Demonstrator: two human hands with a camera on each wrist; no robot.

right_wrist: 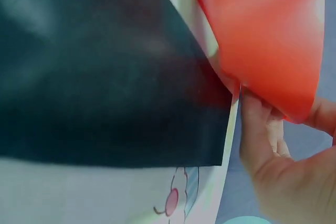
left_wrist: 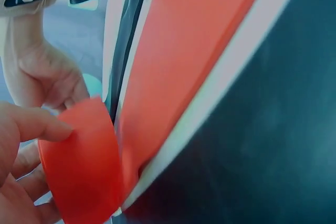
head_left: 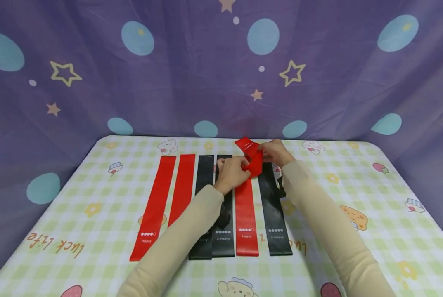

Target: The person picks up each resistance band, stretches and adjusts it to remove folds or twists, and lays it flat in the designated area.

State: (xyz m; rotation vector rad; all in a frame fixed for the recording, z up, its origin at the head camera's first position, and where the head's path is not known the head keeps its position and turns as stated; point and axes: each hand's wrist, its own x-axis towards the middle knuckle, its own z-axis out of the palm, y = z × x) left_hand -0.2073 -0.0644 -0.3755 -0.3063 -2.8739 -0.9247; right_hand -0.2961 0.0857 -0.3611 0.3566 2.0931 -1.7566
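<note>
Both hands hold a red resistance band (head_left: 256, 163), its stretch folded above the table's far side. My left hand (head_left: 233, 174) pinches its near left part; in the left wrist view the thumb lies on the red face (left_wrist: 86, 166) with fingers behind. At its right edge my right hand (head_left: 275, 152) pinches the band, and the right wrist view shows fingers at the lower edge of the red fold (right_wrist: 273, 40). A printed flap points up and left. Directly below lies a flat red strip (head_left: 246, 222) marked Heavy; I cannot tell whether both are one band.
Left of that strip lie two black bands (head_left: 223, 243) and two red bands (head_left: 158, 198), side by side. Another black band (head_left: 275, 218), marked X-Heavy, lies on the right under the right forearm's side. A checked cloth covers the table (head_left: 76, 206); a purple curtain (head_left: 221, 74) hangs behind.
</note>
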